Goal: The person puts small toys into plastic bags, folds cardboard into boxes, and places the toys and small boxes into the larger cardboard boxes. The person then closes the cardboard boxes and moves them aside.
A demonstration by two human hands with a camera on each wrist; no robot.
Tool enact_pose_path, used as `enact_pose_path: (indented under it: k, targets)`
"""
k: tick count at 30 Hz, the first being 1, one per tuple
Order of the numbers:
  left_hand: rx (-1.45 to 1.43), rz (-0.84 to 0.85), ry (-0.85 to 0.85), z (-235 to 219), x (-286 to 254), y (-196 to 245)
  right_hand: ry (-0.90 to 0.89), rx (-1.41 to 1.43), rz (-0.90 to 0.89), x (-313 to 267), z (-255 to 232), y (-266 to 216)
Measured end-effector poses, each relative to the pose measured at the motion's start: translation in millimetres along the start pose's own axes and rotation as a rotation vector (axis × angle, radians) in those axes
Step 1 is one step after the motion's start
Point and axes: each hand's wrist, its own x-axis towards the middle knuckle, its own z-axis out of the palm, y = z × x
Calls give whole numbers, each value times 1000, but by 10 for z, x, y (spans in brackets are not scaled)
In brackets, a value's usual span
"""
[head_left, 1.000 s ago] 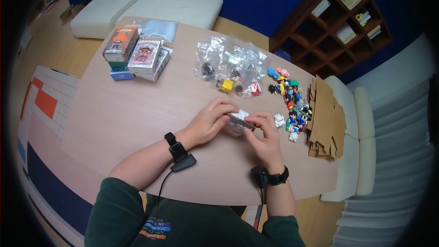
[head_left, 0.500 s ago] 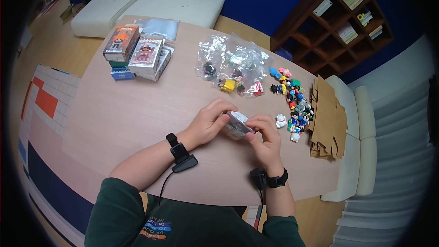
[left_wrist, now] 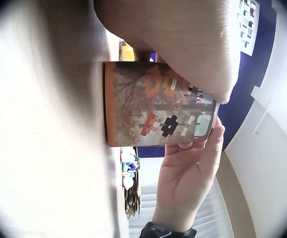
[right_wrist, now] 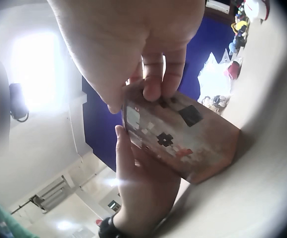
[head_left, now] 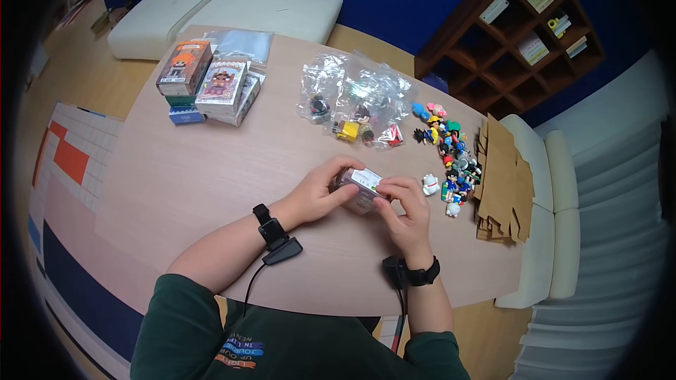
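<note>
Between both hands a small cardboard toy box [head_left: 362, 180], printed with pixel-block pictures, is held over the table near its middle. Its white-labelled end faces up in the head view; the orange-brown printed side [left_wrist: 133, 106] shows in the left wrist view. My left hand [head_left: 322, 188] grips the box from the left, thumb along the near side and fingers behind. From the right, my right hand [head_left: 406, 210] pinches the upper edge between thumb and fingers. In the right wrist view, the fingertips [right_wrist: 153, 91] bend over that edge.
Toy boxes [head_left: 222, 91] are stacked at the far left beside clear plastic sleeves [head_left: 246, 46]. Bagged figures [head_left: 355, 102] lie beyond the hands. To the right are a white cat figure [head_left: 430, 184], several loose figures [head_left: 458, 158] and flat brown cardboard [head_left: 501, 183].
The box has turned slightly, so more of its white-labelled end shows than half a second ago. My left thumb lies straighter along its side. Both hands stay around it.
</note>
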Motion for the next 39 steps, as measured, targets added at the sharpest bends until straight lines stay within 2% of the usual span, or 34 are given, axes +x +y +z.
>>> enact_pose_path:
  k: [7, 10, 12, 16, 18, 22, 24, 29, 34, 36, 37, 38, 39]
  targets:
    - [74, 52, 16, -31, 17, -49, 18, -125, -36, -15, 17, -96]
    - [76, 33, 17, -35, 19, -55, 21, -98, 9, -18, 25, -100]
    - [81, 47, 18, -30, 23, -58, 19, -193, -76, 7, 21, -137]
    - [48, 36, 21, -15, 24, -68, 2, -292, -132, 18, 0, -165]
    - [95, 108, 16, -25, 27, -89, -62, -347, -136, 30, -46, -192]
    - [62, 73, 6, -32, 7, -107, -143, -373, -155, 60, -134, -261]
    - [45, 5, 0, -30, -14, -97, -234, -315, -111, 65, -160, -290]
    - [50, 46, -47, -34, -16, -147, -276, -343, -83, -29, -197, -251]
    - [62, -4, -112, 55, 27, -15, -178, -323, -57, -191, -159, 47]
    - [-53, -118, 11, 52, 49, -72, -110, -71, 178, -244, -15, 187]
    - [-157, -196, 59, 42, 54, -65, -131, 24, 273, -264, 56, 198]
    - [-196, -156, 108, 45, 77, -84, -127, 216, 382, -276, 142, 149]
    - [-228, -155, 143, 38, 77, -103, -104, 19, 226, -279, 219, 135]
